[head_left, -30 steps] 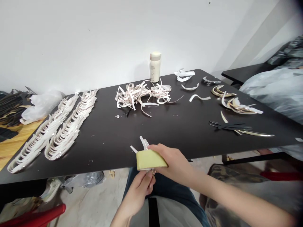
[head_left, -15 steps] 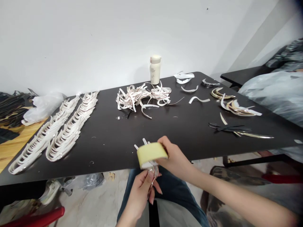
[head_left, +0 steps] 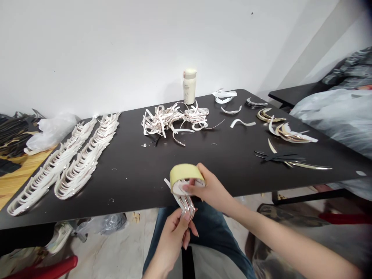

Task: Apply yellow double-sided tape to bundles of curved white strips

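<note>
A roll of yellow tape [head_left: 186,171] is gripped by my right hand [head_left: 210,188], with fingers inside its ring and around its side. Just below it, my left hand [head_left: 176,232] pinches a small bundle of curved strips [head_left: 186,205], white with shiny, copper-edged sides. The strips' upper ends run up behind the tape roll, and one white tip shows to its left. Both hands are at the table's front edge, above my lap. Whether tape is stuck to the strips is hidden.
Two long rows of overlapping curved strips [head_left: 78,170] lie on the black table [head_left: 139,166] at left. A tangled strip pile [head_left: 174,118] and a cream bottle [head_left: 190,87] are at the back. Several gold and black curved pieces [head_left: 286,157] lie right. Plastic bags [head_left: 328,112] stand beyond.
My right hand has raised the tape roll slightly and tilted it, so its inner ring shows. More of the strip bundle is visible beneath it. My left hand keeps its pinch.
</note>
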Demonstrator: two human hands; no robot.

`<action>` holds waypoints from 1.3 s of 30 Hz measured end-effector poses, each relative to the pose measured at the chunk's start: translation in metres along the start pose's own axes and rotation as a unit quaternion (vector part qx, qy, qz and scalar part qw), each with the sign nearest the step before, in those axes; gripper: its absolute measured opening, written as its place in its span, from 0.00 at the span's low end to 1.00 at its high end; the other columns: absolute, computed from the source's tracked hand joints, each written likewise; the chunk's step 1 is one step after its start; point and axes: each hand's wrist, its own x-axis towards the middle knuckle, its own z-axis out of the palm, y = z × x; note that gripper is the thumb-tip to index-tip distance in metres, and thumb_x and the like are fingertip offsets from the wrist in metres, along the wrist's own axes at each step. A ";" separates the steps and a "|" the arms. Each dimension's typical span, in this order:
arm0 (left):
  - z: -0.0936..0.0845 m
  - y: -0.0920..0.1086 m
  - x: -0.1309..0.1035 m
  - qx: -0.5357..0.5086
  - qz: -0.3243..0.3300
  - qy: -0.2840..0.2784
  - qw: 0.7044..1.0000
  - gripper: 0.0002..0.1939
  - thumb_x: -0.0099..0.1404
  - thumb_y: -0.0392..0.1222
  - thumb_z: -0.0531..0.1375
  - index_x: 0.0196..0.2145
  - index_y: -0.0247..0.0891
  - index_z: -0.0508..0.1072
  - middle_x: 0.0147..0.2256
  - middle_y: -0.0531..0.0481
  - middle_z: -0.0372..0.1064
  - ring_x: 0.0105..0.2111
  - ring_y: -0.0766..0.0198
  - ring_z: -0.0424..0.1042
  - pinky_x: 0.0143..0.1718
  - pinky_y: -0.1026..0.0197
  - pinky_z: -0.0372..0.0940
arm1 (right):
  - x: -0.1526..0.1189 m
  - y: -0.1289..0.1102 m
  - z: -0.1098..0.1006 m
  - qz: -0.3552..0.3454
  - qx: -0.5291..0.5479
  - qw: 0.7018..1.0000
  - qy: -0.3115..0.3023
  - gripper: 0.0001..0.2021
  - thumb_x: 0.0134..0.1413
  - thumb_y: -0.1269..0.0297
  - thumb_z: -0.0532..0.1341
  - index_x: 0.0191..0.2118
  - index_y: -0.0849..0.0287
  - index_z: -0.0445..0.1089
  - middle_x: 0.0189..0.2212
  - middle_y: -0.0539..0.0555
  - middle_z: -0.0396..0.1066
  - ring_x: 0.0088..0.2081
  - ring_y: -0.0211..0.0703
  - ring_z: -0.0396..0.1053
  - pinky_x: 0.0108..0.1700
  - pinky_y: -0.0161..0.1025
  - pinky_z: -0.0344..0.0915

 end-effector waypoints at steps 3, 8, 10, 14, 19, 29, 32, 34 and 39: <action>0.003 -0.001 0.000 0.000 0.001 0.008 1.000 0.20 0.66 0.53 0.55 0.41 0.31 0.73 0.21 0.54 0.67 0.13 0.77 0.50 0.16 0.66 0.39 | 0.001 -0.002 0.003 -0.018 0.011 1.000 0.015 0.17 0.48 0.61 0.63 0.30 0.53 0.50 0.23 0.42 0.61 0.23 0.36 0.61 0.23 0.31 0.55; 0.006 -0.003 0.000 -0.010 0.003 0.008 1.000 0.20 0.66 0.54 0.55 0.39 0.31 0.73 0.21 0.53 0.69 0.12 0.78 0.49 0.15 0.66 0.38 | 0.002 -0.002 0.010 -0.042 -0.102 0.993 -0.036 0.12 0.46 0.73 0.57 0.29 0.54 0.50 0.22 0.43 0.61 0.22 0.36 0.60 0.23 0.31 0.51; 0.007 -0.004 0.001 -0.019 0.002 0.021 1.000 0.21 0.65 0.54 0.55 0.40 0.31 0.73 0.21 0.52 0.70 0.11 0.79 0.48 0.15 0.67 0.37 | 0.007 -0.003 0.006 -0.045 -0.085 0.995 -0.024 0.13 0.47 0.71 0.59 0.29 0.54 0.50 0.22 0.43 0.60 0.23 0.37 0.60 0.23 0.31 0.52; 0.008 -0.005 0.002 -0.028 -0.002 0.042 0.999 0.21 0.64 0.54 0.56 0.41 0.32 0.73 0.21 0.51 0.71 0.11 0.79 0.49 0.14 0.67 0.36 | 0.016 -0.005 -0.002 -0.050 -0.031 0.997 0.046 0.17 0.49 0.61 0.63 0.30 0.53 0.49 0.22 0.42 0.59 0.25 0.37 0.60 0.26 0.31 0.55; 0.010 -0.003 0.002 -0.046 -0.005 0.041 0.998 0.22 0.63 0.57 0.57 0.37 0.31 0.73 0.20 0.52 0.70 0.11 0.79 0.49 0.14 0.67 0.37 | 0.018 -0.002 0.003 -0.065 -0.142 0.988 -0.007 0.13 0.48 0.72 0.58 0.30 0.54 0.50 0.23 0.43 0.61 0.24 0.38 0.60 0.26 0.33 0.52; 0.009 -0.006 0.003 -0.037 0.000 0.042 0.998 0.25 0.63 0.59 0.57 0.39 0.31 0.74 0.18 0.53 0.68 0.10 0.79 0.46 0.13 0.67 0.34 | 0.035 -0.004 0.003 -0.067 -0.109 0.991 0.041 0.16 0.48 0.64 0.62 0.30 0.53 0.49 0.23 0.43 0.60 0.25 0.39 0.61 0.27 0.33 0.53; 0.008 -0.007 0.003 -0.033 -0.002 0.040 0.999 0.24 0.62 0.59 0.57 0.38 0.31 0.74 0.18 0.53 0.69 0.10 0.79 0.47 0.13 0.68 0.35 | 0.038 -0.005 0.006 -0.073 -0.146 0.986 0.020 0.15 0.45 0.69 0.62 0.29 0.53 0.50 0.22 0.43 0.60 0.24 0.39 0.60 0.27 0.33 0.50; 0.008 -0.007 0.002 -0.033 0.000 0.044 0.998 0.25 0.62 0.59 0.57 0.39 0.32 0.74 0.17 0.54 0.68 0.10 0.79 0.47 0.13 0.68 0.35 | 0.043 -0.006 0.005 -0.077 -0.135 0.988 0.023 0.15 0.46 0.67 0.62 0.29 0.53 0.50 0.22 0.43 0.61 0.25 0.39 0.61 0.27 0.33 0.52; 0.009 -0.007 0.001 -0.037 0.002 0.050 0.998 0.25 0.62 0.59 0.57 0.40 0.31 0.74 0.17 0.54 0.67 0.10 0.79 0.46 0.13 0.68 0.35 | 0.054 -0.005 0.006 -0.083 -0.117 0.988 0.052 0.16 0.50 0.62 0.60 0.30 0.53 0.47 0.25 0.44 0.64 0.26 0.39 0.62 0.28 0.33 0.53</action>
